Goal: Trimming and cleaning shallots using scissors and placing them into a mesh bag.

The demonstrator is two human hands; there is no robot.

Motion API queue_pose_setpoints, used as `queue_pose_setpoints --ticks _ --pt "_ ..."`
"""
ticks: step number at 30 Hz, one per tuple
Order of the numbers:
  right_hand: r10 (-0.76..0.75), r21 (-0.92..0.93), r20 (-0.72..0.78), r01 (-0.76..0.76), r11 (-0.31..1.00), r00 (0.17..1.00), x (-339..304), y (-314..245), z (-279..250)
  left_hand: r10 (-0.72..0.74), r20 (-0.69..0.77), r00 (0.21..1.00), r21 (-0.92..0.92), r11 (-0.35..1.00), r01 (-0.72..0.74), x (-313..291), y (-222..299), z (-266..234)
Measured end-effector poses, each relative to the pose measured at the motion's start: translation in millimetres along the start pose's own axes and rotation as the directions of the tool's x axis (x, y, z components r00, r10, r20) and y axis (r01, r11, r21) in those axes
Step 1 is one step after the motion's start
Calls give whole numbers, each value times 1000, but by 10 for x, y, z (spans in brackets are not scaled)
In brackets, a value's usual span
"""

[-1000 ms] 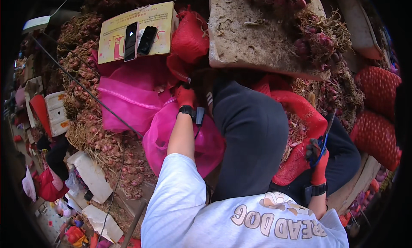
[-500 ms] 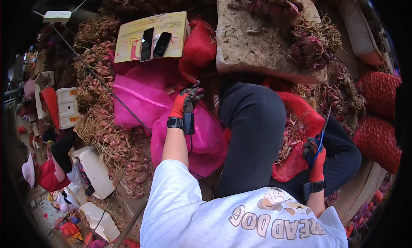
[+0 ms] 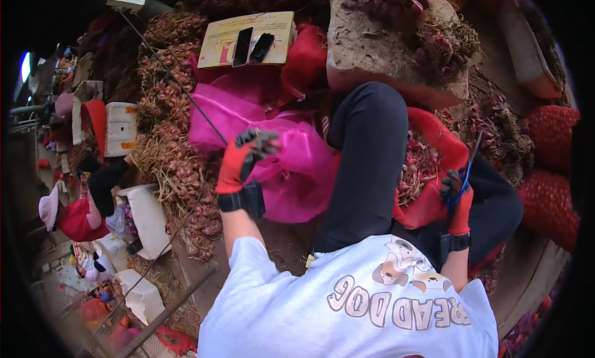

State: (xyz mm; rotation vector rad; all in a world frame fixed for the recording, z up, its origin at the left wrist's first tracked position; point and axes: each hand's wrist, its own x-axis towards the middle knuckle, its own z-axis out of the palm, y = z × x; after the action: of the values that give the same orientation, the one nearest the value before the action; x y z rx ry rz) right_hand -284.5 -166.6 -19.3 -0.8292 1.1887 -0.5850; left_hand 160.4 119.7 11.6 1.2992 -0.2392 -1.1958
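Note:
My left hand, in a red glove with dark grey fingers, hovers over the left edge of a magenta mesh bag. Its fingers are loosely bent and apart, and nothing shows between them. At my right thigh, my right hand, gloved alike, is closed round blue-handled scissors, whose blades point up and away. Left of that hand, a red mesh bag lies open between my legs with shallots and dry trimmings in it.
Bunches of shallots with dry stalks are heaped along the left. A yellow carton carries a phone and a black device. A dirty foam block stands ahead. Another person sits far left; a dark cable hangs across.
My left hand has moved left, off the middle of the magenta bag, and its fingers have loosened. My right hand keeps the scissors in nearly the same place. The view has shifted slightly.

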Motion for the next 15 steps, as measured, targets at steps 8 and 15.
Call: queue_pose_setpoints --ticks 8,15 --pt "-124 126 139 107 986 982 -5 27 -35 -321 -294 900 421 802 423 75 -1797 -459" --pt "-119 -170 167 147 974 979 -180 -350 74 53 -642 765 167 983 72 1188 -1286 -588"
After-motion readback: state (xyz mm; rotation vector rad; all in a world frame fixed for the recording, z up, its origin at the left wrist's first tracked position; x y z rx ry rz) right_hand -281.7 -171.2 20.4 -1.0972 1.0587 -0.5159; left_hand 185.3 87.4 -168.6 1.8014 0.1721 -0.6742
